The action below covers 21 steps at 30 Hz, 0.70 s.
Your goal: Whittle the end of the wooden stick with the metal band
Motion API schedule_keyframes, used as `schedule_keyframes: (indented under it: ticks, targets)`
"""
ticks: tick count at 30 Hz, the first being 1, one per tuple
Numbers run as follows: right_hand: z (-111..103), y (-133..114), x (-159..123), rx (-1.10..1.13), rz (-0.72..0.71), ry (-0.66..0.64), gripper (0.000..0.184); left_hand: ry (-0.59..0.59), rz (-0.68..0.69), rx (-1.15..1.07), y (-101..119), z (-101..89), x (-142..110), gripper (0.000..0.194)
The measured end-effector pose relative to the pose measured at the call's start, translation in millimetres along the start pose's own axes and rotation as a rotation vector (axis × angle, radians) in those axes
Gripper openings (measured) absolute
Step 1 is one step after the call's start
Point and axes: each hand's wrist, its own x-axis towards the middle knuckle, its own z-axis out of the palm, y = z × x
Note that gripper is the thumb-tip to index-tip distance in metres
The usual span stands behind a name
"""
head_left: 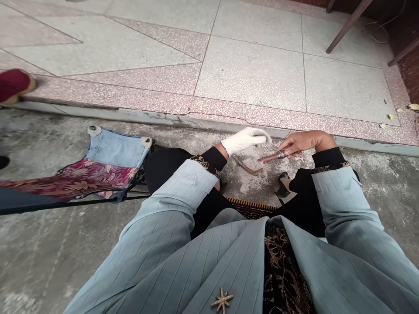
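Note:
My left hand [247,140], in a white knitted glove, hovers over the concrete with its fingers loosely bent and nothing visible in them. Bare and to the right of it, my right hand [303,143] grips a brown stick-like piece [270,158] wrapped with a silvery band near my fingers. Its reddish tip points left, below the gloved fingers. Under both hands a curved brown stick [245,166] lies on the ground; its exact kind cannot be made out.
A raised terrazzo step [248,74] runs across in front. To the left stands a folding chair with denim and floral cloth [111,150]. A red shoe [15,85] rests at the step's far left. Wooden furniture legs [348,26] stand at upper right.

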Motion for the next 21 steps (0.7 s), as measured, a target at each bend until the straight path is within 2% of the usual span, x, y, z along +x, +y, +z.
schedule_keyframes:
  ticks: [3, 9, 11, 16, 18, 21]
  targets:
    - [-1, -3, -5, 0.066, -0.056, 0.027, 0.051, -0.019, 0.007, 0.068, 2, -3.9, -2, 0.025]
    - [9, -13, -15, 0.313, -0.278, 0.120, 0.053, 0.083, 0.023, 0.174, -5, -2.6, -3, 0.029]
    - [16, -16, -16, 0.435, -0.371, 0.213, 0.053, 0.117, 0.016, 0.223, -8, -1.6, -3, 0.030]
    - [24, -24, -7, 0.687, -0.614, 0.594, 0.055, 0.206, -0.053, 0.315, -13, -2.2, -1, 0.030]
    - [22, -27, -1, 0.716, -0.636, 0.682, 0.054, 0.205, -0.058, 0.304, -15, -2.8, 0, 0.032]
    - [17, -31, 5, 0.715, -0.594, 0.802, 0.054, 0.221, -0.047, 0.276, -14, -2.7, 1, 0.029]
